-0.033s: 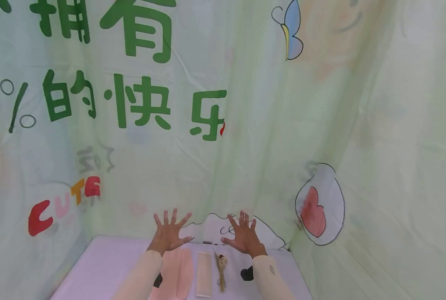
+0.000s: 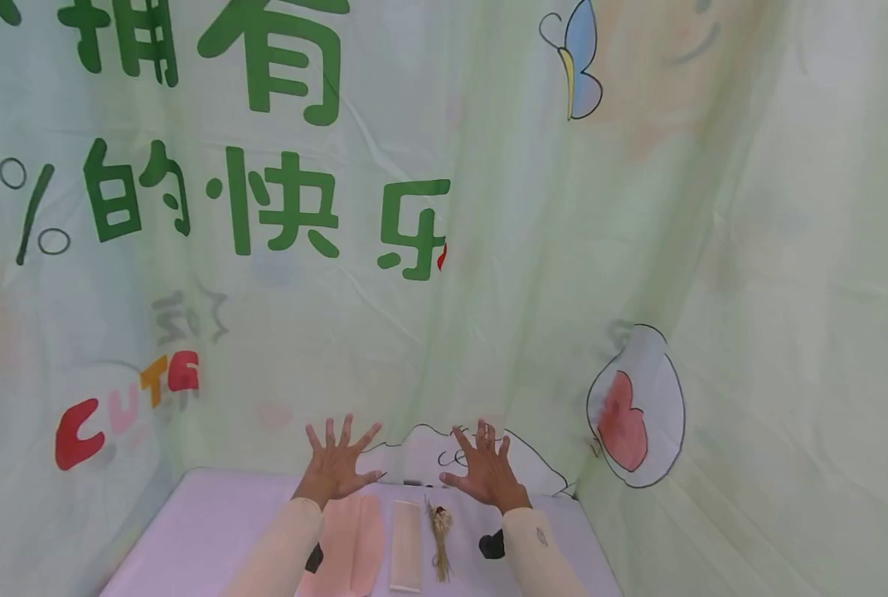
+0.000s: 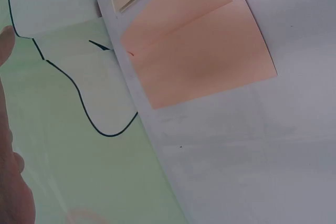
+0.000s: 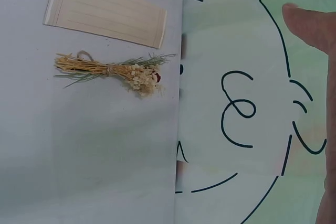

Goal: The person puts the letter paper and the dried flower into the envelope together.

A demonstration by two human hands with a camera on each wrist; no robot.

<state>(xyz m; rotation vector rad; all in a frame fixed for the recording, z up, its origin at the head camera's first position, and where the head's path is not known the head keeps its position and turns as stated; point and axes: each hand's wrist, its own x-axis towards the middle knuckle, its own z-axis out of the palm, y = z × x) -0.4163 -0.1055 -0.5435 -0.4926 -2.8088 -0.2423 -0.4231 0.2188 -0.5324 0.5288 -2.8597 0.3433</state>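
Note:
Both hands are raised over the far side of the table with fingers spread, holding nothing. The left hand (image 2: pixel 333 466) is above a pink envelope (image 2: pixel 339 547), which lies flat with its flap folded out, as the left wrist view also shows. The right hand (image 2: pixel 486 471) hovers right of a small dried flower bundle (image 4: pixel 110 72), tied at the middle with twine. Between envelope and bundle lies a cream lined paper pad or stack (image 4: pixel 107 11). Only a strip of each hand shows at the edge of its wrist view.
A pale lilac table (image 2: pixel 212 514) carries these things. Printed curtains (image 2: pixel 533 249) hang around its back and sides, with green characters, a butterfly (image 2: pixel 579 62) and a heart drawing (image 2: pixel 626 423). A dark patch (image 2: pixel 492 545) shows beside the right sleeve, another (image 2: pixel 314 558) by the left sleeve.

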